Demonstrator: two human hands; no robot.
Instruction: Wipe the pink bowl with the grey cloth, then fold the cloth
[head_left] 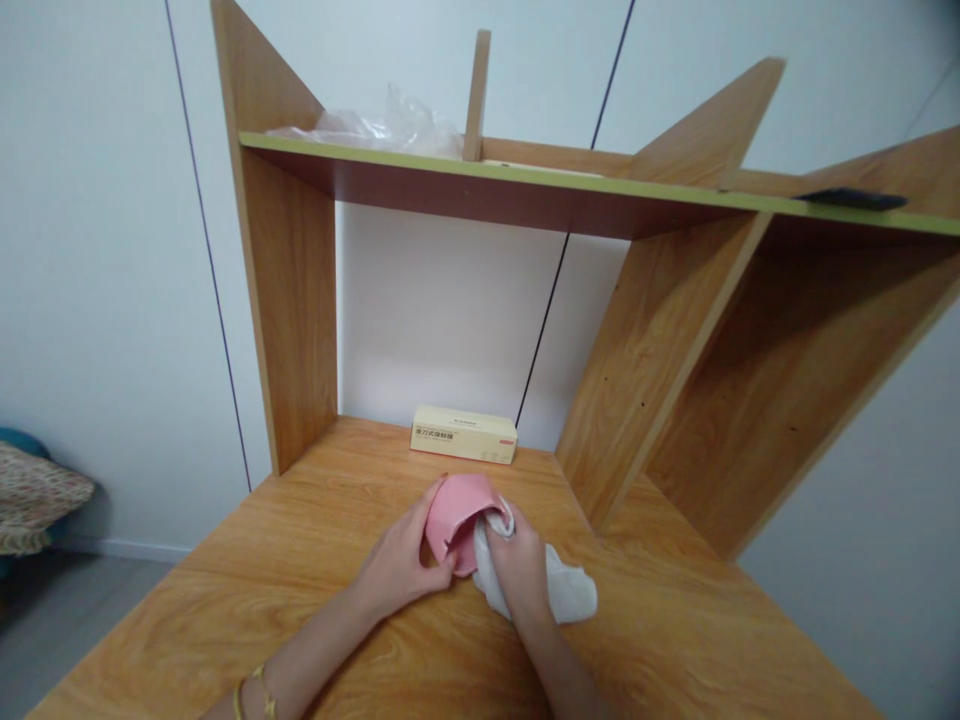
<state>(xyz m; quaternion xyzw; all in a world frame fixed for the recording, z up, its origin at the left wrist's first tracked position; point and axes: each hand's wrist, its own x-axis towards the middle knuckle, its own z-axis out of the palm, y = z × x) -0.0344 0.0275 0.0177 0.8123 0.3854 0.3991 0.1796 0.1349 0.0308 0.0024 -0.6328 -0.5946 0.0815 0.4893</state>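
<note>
A pink bowl-like container is tipped on its side above the desk, its opening turned toward me and to the right. My left hand is closed around its left side, with the thumb at the lower rim. In my right hand is a white cloth, bunched up and pressed against the container's right rim. Part of the cloth hangs down to the right of that hand. The fingertips of my right hand are partly hidden by the cloth and the rim.
Behind the hands, a cream-coloured box with printed characters lies against the back wall. Overhead runs a wooden shelf holding a clear plastic bag and a flat dark object. An upright wooden divider stands to the right on the desk.
</note>
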